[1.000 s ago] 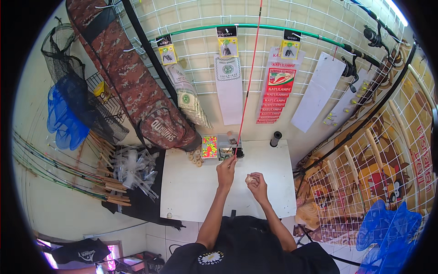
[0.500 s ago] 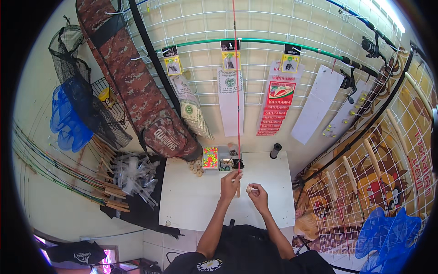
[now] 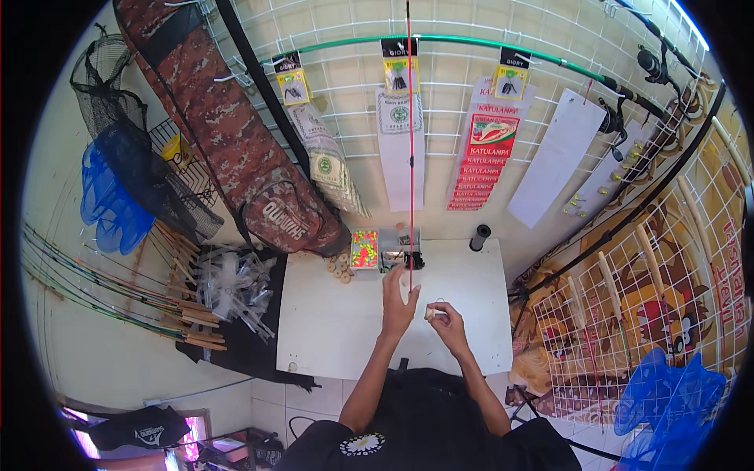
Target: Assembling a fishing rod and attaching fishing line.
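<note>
The thin red fishing rod (image 3: 411,196) stands upright in front of me. Its lower end passes between the thumb and fingers of my left hand (image 3: 398,304), which are spread apart in a C shape. The handle is not visible now, and I cannot tell what bears the rod. Beside it, my right hand (image 3: 450,326) pinches a small cream-coloured piece (image 3: 430,312), too small to name. Past my left fingertips lies a box compartment with dark small parts (image 3: 414,260), partly covered by the hand.
A box of bright floats (image 3: 364,250) stands on the white table (image 3: 330,314), with cork-coloured rings (image 3: 339,268) beside it. A dark spool (image 3: 480,237) stands at the back right. A camouflage rod bag (image 3: 228,141) leans at left. A wire grid (image 3: 345,71) holds packets and rods.
My left thumb and fingers have parted from their closed grip on the rod. The rod's wooden handle has gone from sight. My right hand still pinches the cream piece. The view has tilted slightly downward.
</note>
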Tool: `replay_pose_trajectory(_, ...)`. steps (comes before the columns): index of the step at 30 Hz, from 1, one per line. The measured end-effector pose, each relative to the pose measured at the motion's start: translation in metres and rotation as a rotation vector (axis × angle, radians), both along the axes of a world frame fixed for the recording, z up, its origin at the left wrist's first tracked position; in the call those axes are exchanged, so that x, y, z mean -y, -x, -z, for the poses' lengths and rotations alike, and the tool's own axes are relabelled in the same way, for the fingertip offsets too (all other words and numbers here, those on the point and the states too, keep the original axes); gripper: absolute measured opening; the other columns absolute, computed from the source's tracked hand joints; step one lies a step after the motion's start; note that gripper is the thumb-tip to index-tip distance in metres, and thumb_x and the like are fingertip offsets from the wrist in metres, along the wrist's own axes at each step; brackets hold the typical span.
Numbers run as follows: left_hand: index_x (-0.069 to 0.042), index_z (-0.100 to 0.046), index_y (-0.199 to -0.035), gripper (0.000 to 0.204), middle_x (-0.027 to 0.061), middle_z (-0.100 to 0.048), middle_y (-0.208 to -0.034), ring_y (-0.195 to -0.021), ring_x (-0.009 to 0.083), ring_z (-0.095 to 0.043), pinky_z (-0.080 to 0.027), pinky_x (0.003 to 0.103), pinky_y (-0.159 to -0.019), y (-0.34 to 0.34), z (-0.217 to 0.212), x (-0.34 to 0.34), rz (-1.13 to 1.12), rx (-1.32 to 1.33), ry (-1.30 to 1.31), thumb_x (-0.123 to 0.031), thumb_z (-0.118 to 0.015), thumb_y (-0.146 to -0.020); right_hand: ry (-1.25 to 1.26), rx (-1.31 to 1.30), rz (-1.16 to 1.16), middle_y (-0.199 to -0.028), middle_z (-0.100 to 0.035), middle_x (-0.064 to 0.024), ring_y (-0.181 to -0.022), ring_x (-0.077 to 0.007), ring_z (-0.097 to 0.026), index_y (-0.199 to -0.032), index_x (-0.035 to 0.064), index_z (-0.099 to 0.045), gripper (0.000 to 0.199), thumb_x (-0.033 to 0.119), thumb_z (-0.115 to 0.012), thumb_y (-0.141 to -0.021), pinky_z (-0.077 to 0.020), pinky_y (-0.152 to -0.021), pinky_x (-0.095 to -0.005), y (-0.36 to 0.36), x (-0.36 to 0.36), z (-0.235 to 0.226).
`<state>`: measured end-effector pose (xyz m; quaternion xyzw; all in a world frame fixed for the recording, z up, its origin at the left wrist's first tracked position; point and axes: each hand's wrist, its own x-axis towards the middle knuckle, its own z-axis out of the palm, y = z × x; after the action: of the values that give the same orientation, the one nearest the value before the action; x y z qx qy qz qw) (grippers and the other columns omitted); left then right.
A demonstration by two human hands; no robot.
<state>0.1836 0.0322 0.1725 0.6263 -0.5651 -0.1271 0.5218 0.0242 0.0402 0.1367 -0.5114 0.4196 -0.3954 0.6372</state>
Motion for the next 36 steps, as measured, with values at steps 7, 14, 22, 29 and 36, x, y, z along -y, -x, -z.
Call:
replay_pose_trajectory(7,-0.005,-0.044,-0.133,0.044,0.0125,-0.050,-0.124,-0.098,0.0197,-0.054,-0.047,0.033,-0.082,0.005,0.006,-0.057,-0.068,-0.431,-0.167,-0.016,-0.060,-0.093,-0.021,0.038,-0.081,-0.107,-0.061,-0.0059,-0.092,-0.0098,-0.061,-0.113,-0.0017,-0.056,0.029,0.001,-0.067,-0.087,-0.0489,-0.080,-0.0226,-0.005,-0.016,-0.014)
replay_pose_trajectory(14,-0.003,-0.054,-0.125,0.033,0.0124,-0.058,-0.116,-0.097,0.0172,-0.058,-0.051,0.031,-0.081,-0.015,0.014,-0.084,0.235,-1.024,-0.461,-0.018,-0.057,-0.096,0.040,0.051,-0.110,-0.112,-0.059,-0.0072,-0.095,-0.0121,-0.062,-0.112,-0.0006,-0.054,0.030,0.002,-0.069,-0.086,-0.0503,-0.083,-0.0252,-0.014,-0.031,-0.011)
replay_pose_trajectory(22,0.003,-0.056,-0.120,0.040,0.0138,-0.065,-0.101,-0.089,0.0167,-0.065,-0.053,0.027,-0.078,-0.020,0.020,-0.097,0.317,-0.939,-0.509,-0.012,-0.072,-0.085,0.299,-0.305,-0.179,-0.115,-0.061,-0.0082,-0.102,-0.0228,-0.063,-0.118,0.0066,-0.052,0.046,0.015,-0.075,-0.078,-0.0496,-0.084,-0.0357,-0.014,-0.042,-0.017)
replay_pose_trajectory(29,0.001,-0.065,-0.108,0.030,0.0051,-0.067,-0.094,-0.081,0.0101,-0.062,-0.051,0.024,-0.075,-0.024,0.027,-0.105,0.332,-0.718,-0.566,-0.012,-0.075,-0.082,0.432,-0.285,-0.171,-0.130,-0.053,-0.0143,-0.117,-0.0266,-0.055,-0.124,0.0064,-0.054,0.036,0.007,-0.063,-0.088,-0.0490,-0.091,-0.0362,-0.017,-0.042,-0.021)
replay_pose_trajectory(36,0.000,-0.065,-0.106,0.029,0.0060,-0.067,-0.095,-0.082,0.0104,-0.063,-0.051,0.025,-0.076,-0.029,0.020,-0.104,0.351,-0.795,-0.544,-0.010,-0.076,-0.080,0.285,-0.247,-0.183,-0.098,-0.070,-0.0120,-0.096,-0.0193,-0.066,-0.105,-0.0017,-0.067,0.017,0.004,-0.061,-0.091,-0.0509,-0.090,-0.0321,-0.021,-0.040,-0.027)
